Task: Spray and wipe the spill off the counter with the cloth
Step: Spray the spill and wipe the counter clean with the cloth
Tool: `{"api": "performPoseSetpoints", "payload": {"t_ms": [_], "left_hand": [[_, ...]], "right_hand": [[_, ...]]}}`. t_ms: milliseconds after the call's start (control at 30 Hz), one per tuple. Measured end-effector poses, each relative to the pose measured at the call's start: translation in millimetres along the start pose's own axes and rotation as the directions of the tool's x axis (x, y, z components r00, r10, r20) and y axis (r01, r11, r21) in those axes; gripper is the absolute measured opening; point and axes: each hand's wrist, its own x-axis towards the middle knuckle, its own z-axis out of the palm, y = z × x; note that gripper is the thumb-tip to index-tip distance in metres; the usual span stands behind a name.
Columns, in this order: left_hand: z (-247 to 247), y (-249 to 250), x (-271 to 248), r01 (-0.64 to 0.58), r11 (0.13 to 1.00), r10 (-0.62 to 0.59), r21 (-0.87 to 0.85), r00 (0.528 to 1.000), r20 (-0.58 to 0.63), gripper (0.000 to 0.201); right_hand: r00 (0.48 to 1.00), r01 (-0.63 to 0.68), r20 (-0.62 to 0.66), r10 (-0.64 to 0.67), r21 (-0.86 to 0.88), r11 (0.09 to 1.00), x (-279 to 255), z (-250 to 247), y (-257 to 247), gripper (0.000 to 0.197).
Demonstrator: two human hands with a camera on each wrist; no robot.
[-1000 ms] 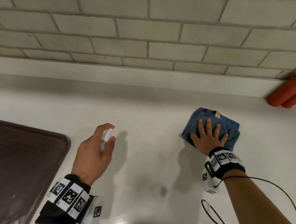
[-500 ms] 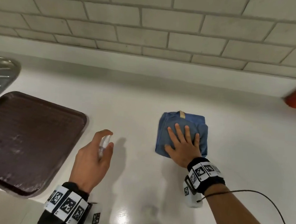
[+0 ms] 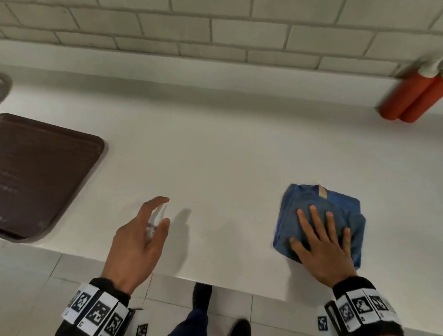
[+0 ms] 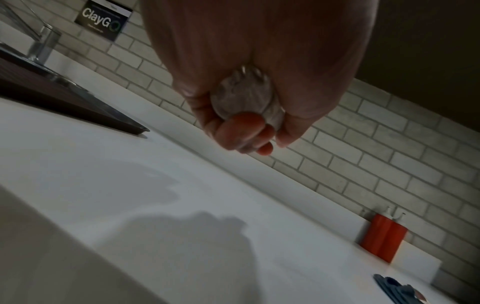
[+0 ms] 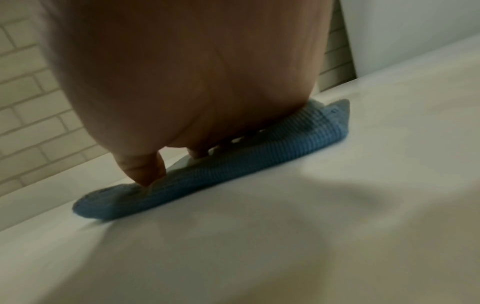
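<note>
Cloth [image 3: 320, 220] slid right | right hand [image 3: 321, 248] flat, fingers spread on it | left hand [image 3: 137, 241] grips spray bottle [image 3: 156, 219]

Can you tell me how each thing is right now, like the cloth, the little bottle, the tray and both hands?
blue cloth: folded, flat on the counter.
right hand: fingers spread, pressing on the cloth.
spray bottle: clear, held above the counter.
left hand: grips the bottle, forefinger arched over its top.
brown tray: flat on the counter.
red bottles: two, upright by the wall.
</note>
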Motion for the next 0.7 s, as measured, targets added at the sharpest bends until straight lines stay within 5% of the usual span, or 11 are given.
{"api": "performPoseSetpoints", "payload": {"t_ms": [267,533,700], "left_hand": [[12,6,-25,-0.002,0.999,0.003,-0.032,1.0,0.015,0.035],[-26,-38,-19,0.096,0.994,-0.098,-0.047,0.993,-0.059,0.037],[-59,-73,-5,0.162,0.982,-0.171,-0.098,0.981,-0.095,0.037]], "right_hand": [[0.994,-0.113,-0.01,0.113,-0.007,0.994,-56,22,15,0.077],[0.97,0.197,-0.127,-0.208,-0.091,0.976,-59,57,-142,0.076],[0.929,0.36,-0.05,-0.367,-0.1,0.927,-31,63,-235,0.078]]}}
